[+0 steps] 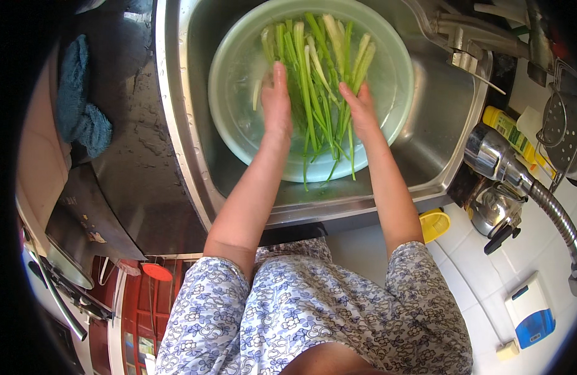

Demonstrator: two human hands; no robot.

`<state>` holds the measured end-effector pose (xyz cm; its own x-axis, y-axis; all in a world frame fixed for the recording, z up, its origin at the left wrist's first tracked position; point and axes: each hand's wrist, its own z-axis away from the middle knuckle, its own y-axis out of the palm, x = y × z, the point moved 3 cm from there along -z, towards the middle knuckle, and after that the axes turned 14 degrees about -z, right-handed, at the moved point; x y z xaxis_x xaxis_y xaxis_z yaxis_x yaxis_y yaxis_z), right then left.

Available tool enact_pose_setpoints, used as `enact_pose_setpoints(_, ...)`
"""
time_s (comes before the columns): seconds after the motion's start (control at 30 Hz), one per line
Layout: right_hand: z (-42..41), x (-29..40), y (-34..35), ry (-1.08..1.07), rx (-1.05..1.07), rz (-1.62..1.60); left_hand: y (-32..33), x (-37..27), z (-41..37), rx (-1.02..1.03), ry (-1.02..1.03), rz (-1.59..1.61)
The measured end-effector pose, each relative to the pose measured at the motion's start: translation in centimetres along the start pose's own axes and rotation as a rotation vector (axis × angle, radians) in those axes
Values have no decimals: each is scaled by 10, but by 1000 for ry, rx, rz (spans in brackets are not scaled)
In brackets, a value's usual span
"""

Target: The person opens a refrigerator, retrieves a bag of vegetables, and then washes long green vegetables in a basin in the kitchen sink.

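Observation:
A round pale green plastic basin (221, 126) filled with water stands in the stainless steel sink. Long green leafy stalks (307, 89), perhaps celery, lie in it, their thin ends reaching over the near rim. At the left side of the bunch is my left hand (276, 101), thumb up, its fingers partly under water. My right hand (359, 105) is at the bunch's right side, thumb and a finger against the stalks; the other fingers are hidden. A short pale stalk piece (256, 94) floats left of my left hand.
The steel sink's rim (176, 108) runs around the basin. A blue cloth (77, 98) lies on the wet dark counter (129, 122) at left. To the right are a chrome spray head (487, 150) on a flexible hose, a yellow bottle (513, 136) and a metal kettle (494, 208).

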<state>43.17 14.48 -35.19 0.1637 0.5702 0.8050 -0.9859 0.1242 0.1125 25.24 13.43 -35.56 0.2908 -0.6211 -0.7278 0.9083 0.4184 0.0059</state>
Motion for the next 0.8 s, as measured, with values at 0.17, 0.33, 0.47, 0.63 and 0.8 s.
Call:
enact_pose_setpoints(0.17, -13, -14, 28, 236, 70, -318, 28, -2, -1, 106, 79, -55)
enact_pose_setpoints(0.33, -10, -21, 27, 302, 72, -458, 14, 24, -25, 351, -265, 266)
enact_pose_setpoints(0.47, -6, -20, 10, 324, 30, -510, 12, 30, -23, 453, -340, 341)
enact_pose_setpoints(0.63, -7, 5, 4, -111, -74, 117, 16, 28, -24, 429, -360, 309)
enact_pose_setpoints(0.8, 2, 38, 44, -505, -189, 630, 12, 26, -26, 455, -302, 270)
